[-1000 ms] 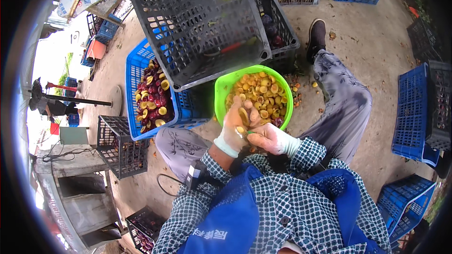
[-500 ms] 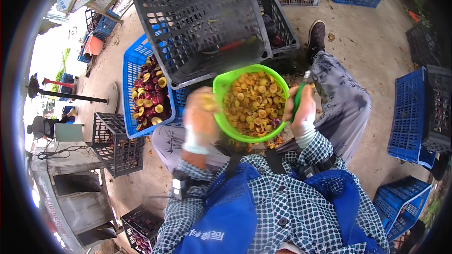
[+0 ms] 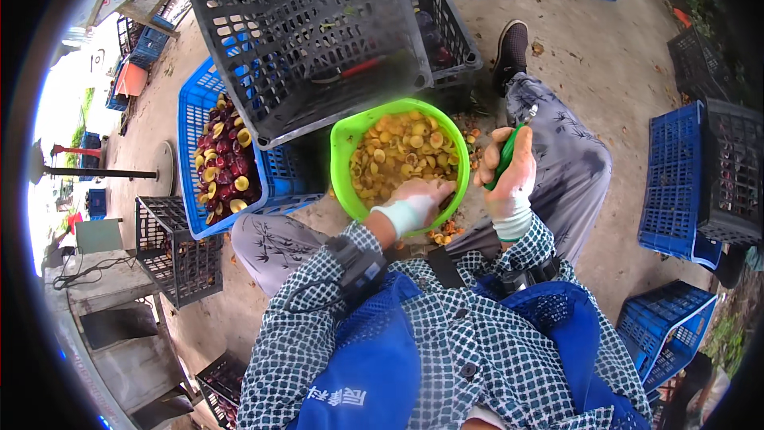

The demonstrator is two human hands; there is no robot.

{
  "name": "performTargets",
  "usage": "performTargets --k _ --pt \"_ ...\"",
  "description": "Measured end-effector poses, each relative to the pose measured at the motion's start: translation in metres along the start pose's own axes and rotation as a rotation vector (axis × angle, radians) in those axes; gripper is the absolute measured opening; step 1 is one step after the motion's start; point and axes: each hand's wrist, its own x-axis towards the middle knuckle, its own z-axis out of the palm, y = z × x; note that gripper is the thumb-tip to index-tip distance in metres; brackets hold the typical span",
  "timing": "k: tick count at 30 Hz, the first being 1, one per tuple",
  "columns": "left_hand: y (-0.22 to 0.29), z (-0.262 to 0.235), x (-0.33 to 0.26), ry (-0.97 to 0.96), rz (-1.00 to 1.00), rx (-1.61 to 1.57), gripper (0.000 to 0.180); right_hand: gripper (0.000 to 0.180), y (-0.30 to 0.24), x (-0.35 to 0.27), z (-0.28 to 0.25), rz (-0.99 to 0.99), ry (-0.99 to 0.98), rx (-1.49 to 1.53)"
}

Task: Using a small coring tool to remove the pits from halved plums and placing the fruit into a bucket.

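A bright green bowl (image 3: 341, 179) stands between my legs, holding many halved yellow plums (image 3: 402, 147) that look wet. My left hand (image 3: 426, 197), in a pale glove with bare fingers, reaches over the near rim into the bowl. Its fingers are bent together at the fruit on the near right side; what they pinch is hidden. To the right of the bowl, my right hand (image 3: 512, 175) is closed round a green-handled cutting tool (image 3: 506, 161), its small metal tip pointing up and away from me. Most of the tool's head is too small to make out.
A blue crate (image 3: 191, 143) of dark red and yellow plum halves stands left of the bowl. A tilted black crate (image 3: 310, 48) with a red-handled tool on it lies beyond. Another black crate (image 3: 446, 28) holds dark plums. Blue crates (image 3: 670, 183) line the right side.
My left hand has moved from beside the bowl's left rim into its near right part. My right hand keeps the green-handled tool. The whole view has shifted slightly.
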Motion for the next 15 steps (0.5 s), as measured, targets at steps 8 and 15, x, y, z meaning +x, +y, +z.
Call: performTargets --k 8,15 --pt "-0.016 -0.034 -0.045 0.295 0.008 -1.887 0.043 0.029 0.001 -0.017 0.013 0.263 -0.328 -0.452" --pt "-0.011 -0.041 -0.067 0.327 0.131 -2.001 0.053 0.034 0.033 -0.028 0.002 -0.283 -0.622 -1.205"
